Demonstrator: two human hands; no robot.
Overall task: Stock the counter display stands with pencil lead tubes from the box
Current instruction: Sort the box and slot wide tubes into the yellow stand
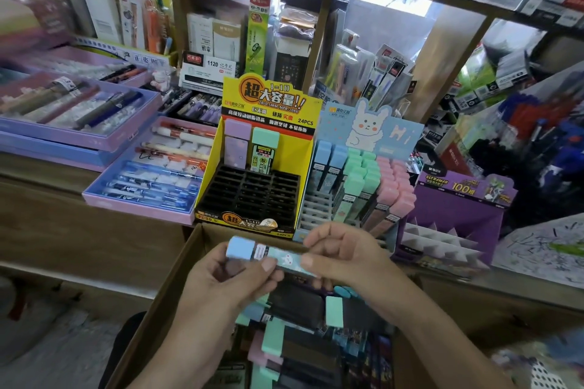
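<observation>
— Where's the tube?
— Blue-capped lead tube, flat at 6 o'clock, above the cardboard box. Pinched by left hand near the cap, clamped by right hand at the far end.
— And the stands?
— Yellow stand at 12 o'clock, nearly bare, two tubes at the back. Bunny stand at 1 o'clock, part filled. Purple stand at 2 o'clock.

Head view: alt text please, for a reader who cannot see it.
Both hands, left and right, hold a blue-capped lead tube level above an open cardboard box of tubes. Behind stand a nearly empty yellow display stand and a fuller rabbit-print stand.
</observation>
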